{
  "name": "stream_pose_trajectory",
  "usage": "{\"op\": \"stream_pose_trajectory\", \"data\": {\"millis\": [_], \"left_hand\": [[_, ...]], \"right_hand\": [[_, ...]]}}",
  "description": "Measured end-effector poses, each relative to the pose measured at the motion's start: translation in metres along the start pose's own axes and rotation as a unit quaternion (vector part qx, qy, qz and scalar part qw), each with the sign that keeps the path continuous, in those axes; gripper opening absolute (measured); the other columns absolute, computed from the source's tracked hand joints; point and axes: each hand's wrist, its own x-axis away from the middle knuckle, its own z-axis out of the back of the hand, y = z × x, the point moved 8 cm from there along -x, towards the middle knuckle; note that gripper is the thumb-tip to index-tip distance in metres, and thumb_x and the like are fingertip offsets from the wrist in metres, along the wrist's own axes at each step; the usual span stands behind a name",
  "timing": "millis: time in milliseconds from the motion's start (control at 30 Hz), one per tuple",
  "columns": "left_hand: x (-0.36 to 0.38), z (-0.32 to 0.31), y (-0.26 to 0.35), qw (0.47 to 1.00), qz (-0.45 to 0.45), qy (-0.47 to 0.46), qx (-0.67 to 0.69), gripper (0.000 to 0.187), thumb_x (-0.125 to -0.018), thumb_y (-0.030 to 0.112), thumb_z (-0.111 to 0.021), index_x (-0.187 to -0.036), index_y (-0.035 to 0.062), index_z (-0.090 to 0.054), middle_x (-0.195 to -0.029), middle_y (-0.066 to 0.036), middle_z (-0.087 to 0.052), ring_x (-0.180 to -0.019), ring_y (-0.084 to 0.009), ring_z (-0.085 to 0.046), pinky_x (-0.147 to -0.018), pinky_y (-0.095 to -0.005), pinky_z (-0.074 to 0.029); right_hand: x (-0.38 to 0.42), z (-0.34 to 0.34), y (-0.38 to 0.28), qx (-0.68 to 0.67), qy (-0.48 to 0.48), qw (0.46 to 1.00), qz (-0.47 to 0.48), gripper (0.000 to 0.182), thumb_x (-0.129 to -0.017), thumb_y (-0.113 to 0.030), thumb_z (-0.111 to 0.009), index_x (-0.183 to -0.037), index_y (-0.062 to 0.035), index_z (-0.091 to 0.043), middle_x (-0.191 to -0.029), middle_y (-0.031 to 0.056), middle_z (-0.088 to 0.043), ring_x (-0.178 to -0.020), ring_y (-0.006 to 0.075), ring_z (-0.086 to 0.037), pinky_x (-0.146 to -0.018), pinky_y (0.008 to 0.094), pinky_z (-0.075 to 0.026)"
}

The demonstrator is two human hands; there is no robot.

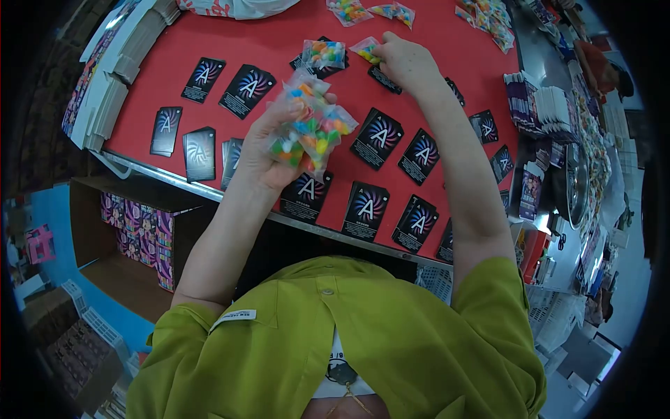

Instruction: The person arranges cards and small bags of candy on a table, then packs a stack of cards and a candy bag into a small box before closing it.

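Note:
Several clear bags of colourful candy (310,129) are bunched in my left hand (265,143), whose fingers are wrapped around them above the red table (237,38). Farther out, my right hand (408,66) pinches the edge of a small candy bag (364,49) over a black card pack (385,79). Another candy bag (324,53) lies on a black card pack just left of it. Black card packs with a white letter A (377,138) are spread in rows under and around both arms. My left hand and its bags partly cover some of them.
More candy bags (488,24) lie at the table's far right, and two (349,10) at the far edge. White box stacks (118,77) line the left edge. An open carton (125,237) with purple boxes stands below left. Printed boxes (537,108) sit at right; a person (604,73) is beyond.

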Motion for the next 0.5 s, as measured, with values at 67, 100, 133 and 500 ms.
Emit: {"op": "stream_pose_trajectory", "data": {"millis": [67,100,133,500], "left_hand": [[0.006,0.000,-0.003,1.000,0.003,-0.001,0.007,0.056,-0.075,0.015,-0.069,-0.124,0.0027,-0.044,-0.113,-0.015,-0.058,-0.104,-0.0271,-0.059,-0.084,-0.0424,-0.053],[0.009,0.002,-0.004,1.000,0.009,0.009,0.011,0.056,-0.074,0.014,-0.069,-0.124,0.0027,-0.044,-0.113,-0.015,-0.057,-0.105,-0.0275,-0.058,-0.085,-0.0433,-0.053],[0.010,0.003,-0.006,1.000,0.015,0.019,0.015,0.056,-0.074,0.013,-0.069,-0.124,0.0026,-0.044,-0.114,-0.015,-0.057,-0.106,-0.0279,-0.058,-0.086,-0.0442,-0.053],[0.009,-0.006,-0.036,0.997,0.060,0.001,0.038,0.058,-0.074,0.010,-0.067,-0.125,0.0027,-0.042,-0.116,-0.017,-0.054,-0.106,-0.0302,-0.057,-0.083,-0.0461,-0.054]], "right_hand": [[-0.001,0.002,-0.005,0.006,0.008,1.000,-0.008,0.017,-0.081,-0.016,-0.060,-0.096,-0.0110,-0.067,-0.092,0.0085,-0.056,-0.088,0.0259,-0.062,-0.073,0.0381,-0.053],[0.001,0.007,-0.005,0.013,0.014,1.000,-0.017,0.014,-0.081,-0.011,-0.057,-0.091,-0.0087,-0.067,-0.096,0.0086,-0.058,-0.092,0.0262,-0.063,-0.075,0.0380,-0.054],[0.005,0.013,-0.003,0.014,0.012,1.000,-0.020,0.014,-0.081,-0.011,-0.057,-0.091,-0.0087,-0.067,-0.096,0.0086,-0.058,-0.092,0.0262,-0.063,-0.075,0.0380,-0.054],[0.070,0.032,0.049,-0.148,0.094,0.972,-0.154,0.034,-0.087,-0.039,-0.056,-0.092,-0.0059,-0.063,-0.092,0.0104,-0.055,-0.084,0.0304,-0.060,-0.075,0.0412,-0.049]]}}
